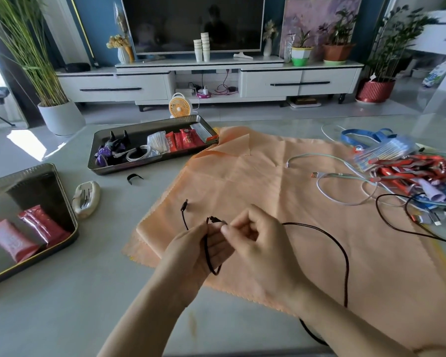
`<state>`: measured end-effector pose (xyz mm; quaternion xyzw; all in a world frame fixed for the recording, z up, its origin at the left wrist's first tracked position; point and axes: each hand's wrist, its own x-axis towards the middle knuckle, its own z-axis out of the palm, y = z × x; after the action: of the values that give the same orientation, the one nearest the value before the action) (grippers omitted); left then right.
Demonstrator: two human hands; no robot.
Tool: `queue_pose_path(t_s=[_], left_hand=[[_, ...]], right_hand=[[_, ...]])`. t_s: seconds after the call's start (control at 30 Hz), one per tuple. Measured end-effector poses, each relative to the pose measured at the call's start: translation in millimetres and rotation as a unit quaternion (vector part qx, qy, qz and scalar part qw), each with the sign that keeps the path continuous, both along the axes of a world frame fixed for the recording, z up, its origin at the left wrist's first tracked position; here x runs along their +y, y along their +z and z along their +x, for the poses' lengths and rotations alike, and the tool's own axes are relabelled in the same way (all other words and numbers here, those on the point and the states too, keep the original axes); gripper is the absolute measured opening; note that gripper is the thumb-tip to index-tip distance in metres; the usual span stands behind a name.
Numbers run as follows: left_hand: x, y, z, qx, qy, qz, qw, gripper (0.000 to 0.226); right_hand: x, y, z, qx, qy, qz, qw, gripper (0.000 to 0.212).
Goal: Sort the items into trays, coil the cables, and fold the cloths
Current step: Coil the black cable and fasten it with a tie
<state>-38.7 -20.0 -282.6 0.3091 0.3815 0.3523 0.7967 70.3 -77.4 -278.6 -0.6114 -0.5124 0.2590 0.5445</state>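
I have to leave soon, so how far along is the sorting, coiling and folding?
Partly done. The far tray holds a coiled white cable and red packets; the near tray holds two sachets. In hand: the left hand and right hand hold a loop of the black cable. Left: the orange cloth lies unfolded, and loose cables and lanyards sit piled on its right side.

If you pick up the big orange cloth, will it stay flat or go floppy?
Probably floppy: the orange cloth looks thin, with soft fold creases and one far corner flopped over. It likely weighs little. Pulled now, it would probably drag the black cable and white cable lying on it.
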Motion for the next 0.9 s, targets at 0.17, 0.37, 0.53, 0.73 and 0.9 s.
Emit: queue_pose_path(t_s=[0.17,0.37,0.53,0.73,0.9], left_hand=[[-3,3,1,-0.019,-0.021,-0.041,0.999,0.033],[12,10,-10,-0.144,0.053,-0.040,0.987,0.031],[25,15,-18,-0.223,0.068,-0.064,0.970,0.029],[36,28,-39,-0.225,0.012,-0.050,0.973,0.015],[26,29,-45,-0.204,-0.149,-0.032,0.967,0.019]], right_hand=[[-7,-14,-15,-0.282,0.062,0.065,0.955,0.012],[-9,-17,-16,-0.181,0.125,0.032,0.975,0.018],[-9,-10,-4,0.028,0.192,-0.061,0.979,0.017],[-7,2,42,0.003,0.312,-0.256,0.915,0.020],[-3,5,74,-0.087,0.297,-0.344,0.886,0.028]])
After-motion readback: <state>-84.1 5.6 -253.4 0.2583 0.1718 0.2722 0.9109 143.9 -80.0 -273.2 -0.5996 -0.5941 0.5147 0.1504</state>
